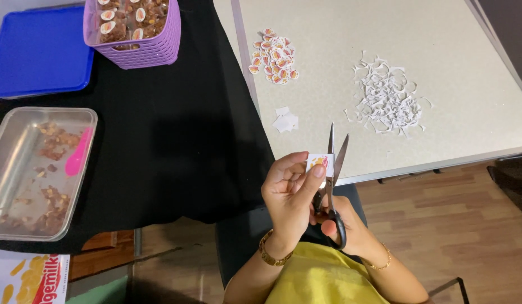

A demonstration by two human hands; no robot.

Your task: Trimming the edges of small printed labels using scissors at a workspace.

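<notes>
While our left hand (289, 194) pinches a small printed sticker (320, 163) between the parted scissors (332, 180) gripped by our right hand (351, 228), cut stickers (274, 56) and white trimmings (387, 98) already lie heaped on the table (452, 45).

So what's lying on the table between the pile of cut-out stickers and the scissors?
In the head view, a few small blank white paper squares lie between the cut-out stickers and the scissors; the rest is bare tabletop.
</notes>
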